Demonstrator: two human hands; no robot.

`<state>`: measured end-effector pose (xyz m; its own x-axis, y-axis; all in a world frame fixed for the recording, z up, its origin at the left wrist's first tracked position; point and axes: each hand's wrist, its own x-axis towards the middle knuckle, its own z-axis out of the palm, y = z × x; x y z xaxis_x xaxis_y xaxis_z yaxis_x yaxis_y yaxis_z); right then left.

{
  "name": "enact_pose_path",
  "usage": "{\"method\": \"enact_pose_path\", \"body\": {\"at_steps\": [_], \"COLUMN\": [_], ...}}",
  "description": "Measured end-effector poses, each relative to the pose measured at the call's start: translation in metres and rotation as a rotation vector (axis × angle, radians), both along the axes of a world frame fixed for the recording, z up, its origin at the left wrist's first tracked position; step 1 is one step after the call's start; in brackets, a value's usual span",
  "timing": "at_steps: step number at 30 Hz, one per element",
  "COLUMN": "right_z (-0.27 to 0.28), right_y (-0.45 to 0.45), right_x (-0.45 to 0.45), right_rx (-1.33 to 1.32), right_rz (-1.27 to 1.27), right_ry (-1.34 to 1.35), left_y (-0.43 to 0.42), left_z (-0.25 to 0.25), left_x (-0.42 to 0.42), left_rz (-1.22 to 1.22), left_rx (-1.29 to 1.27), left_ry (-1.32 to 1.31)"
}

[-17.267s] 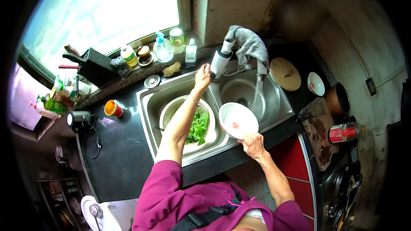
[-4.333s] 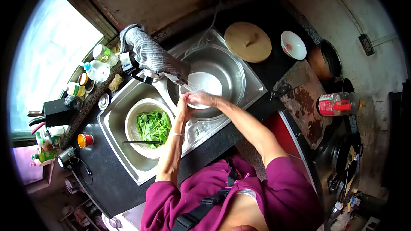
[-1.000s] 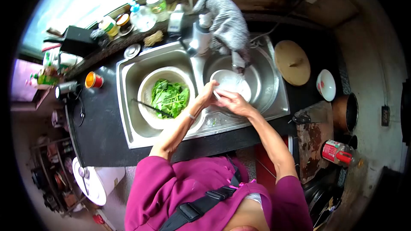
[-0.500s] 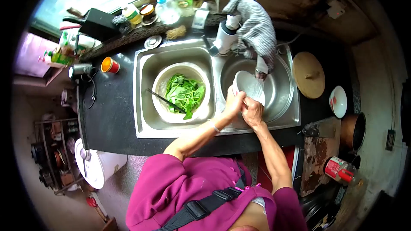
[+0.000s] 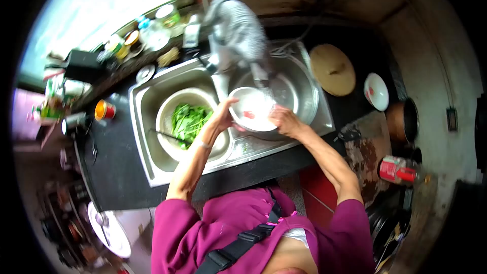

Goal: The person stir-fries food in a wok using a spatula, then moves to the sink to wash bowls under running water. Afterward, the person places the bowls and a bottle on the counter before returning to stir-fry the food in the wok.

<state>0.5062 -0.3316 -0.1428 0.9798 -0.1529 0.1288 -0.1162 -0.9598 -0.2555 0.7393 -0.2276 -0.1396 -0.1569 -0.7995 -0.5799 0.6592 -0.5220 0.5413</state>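
Note:
A white bowl (image 5: 256, 123) with a red mark inside is held over the right sink basin (image 5: 304, 102). My left hand (image 5: 223, 116) grips its left rim, with the thumb at the edge and fingers under it. On the opposite side, my right hand (image 5: 286, 121) is closed on the right rim. Above the bowl hangs a tap wrapped in a grey cloth (image 5: 238, 33), and water appears to run from it into the bowl. Green leaves (image 5: 188, 122) lie in a pale strainer basket (image 5: 165, 109) in the left basin, with a dark stick across them.
A round wooden lid (image 5: 332, 70), a second white bowl (image 5: 376, 92) and a worn chopping board (image 5: 368, 147) are on the right counter. An orange cup (image 5: 104, 110) stands at the left. Bottles and jars (image 5: 154, 34) line the window ledge.
The camera view has turned and shifted. My hands, close together on the bowl before, are now apart on opposite sides of it. The bowl's inside now faces up more.

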Motion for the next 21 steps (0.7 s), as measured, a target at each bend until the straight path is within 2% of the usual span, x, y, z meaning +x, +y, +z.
{"method": "enact_pose_path", "body": {"at_steps": [1, 2, 3, 4, 5, 7, 9, 11, 13, 14, 15, 16, 18, 19, 21], "right_z": [0.001, -0.003, -0.008, -0.009, 0.005, 0.016, 0.004, 0.021, 0.012, -0.005, -0.009, -0.023, -0.027, -0.021, -0.024], "right_y": [0.01, 0.019, 0.025, 0.027, 0.035, 0.055, 0.065, 0.066, 0.063, 0.06, 0.051, 0.035, 0.006, -0.005, -0.019], "right_x": [0.0, 0.002, 0.006, 0.01, 0.018, 0.039, 0.054, 0.055, 0.053, 0.048, 0.039, 0.033, 0.027, 0.024, 0.014], "right_rx": [0.035, 0.003, -0.04, 0.007, 0.016, 0.05, 0.173, 0.46, 0.543, 0.436, 0.189, 0.476, 0.362, -0.041, -0.338], "right_rz": [-0.056, -0.082, -0.118, -0.186, -0.227, -0.326, -0.497, -0.435, -0.212, -0.142, -0.092, -0.041, -0.018, -0.059, -0.027], "right_ry": [0.065, -0.076, -0.213, -0.121, -0.261, -0.332, -0.568, -0.344, -0.427, -0.335, -0.159, -0.121, -0.097, -0.122, -0.215], "left_y": [0.002, 0.006, 0.01, 0.014, 0.016, 0.016, 0.014, 0.014, 0.01, 0.012, 0.011, 0.008, 0.011, 0.012, 0.006], "left_z": [0.005, 0.009, 0.012, 0.028, 0.024, 0.018, -0.005, -0.021, 0.002, 0.006, -0.002, 0.003, 0.011, 0.027, 0.033], "left_x": [-0.005, -0.014, -0.022, -0.036, -0.045, -0.055, -0.058, -0.044, -0.032, -0.029, -0.011, -0.004, 0.008, -0.001, 0.004], "left_rz": [0.016, 0.115, 0.191, 0.296, 0.34, 0.485, 0.603, 0.462, 0.329, 0.407, 0.266, 0.172, 0.01, -0.016, -0.132], "left_rx": [-0.002, 0.068, 0.015, 0.03, -0.021, -0.012, -0.031, -0.089, -0.017, -0.017, -0.035, -0.035, -0.055, -0.123, -0.071], "left_ry": [0.005, -0.113, -0.112, -0.159, -0.177, -0.259, -0.431, -0.446, -0.462, -0.43, -0.409, -0.417, -0.429, -0.407, -0.379]}}
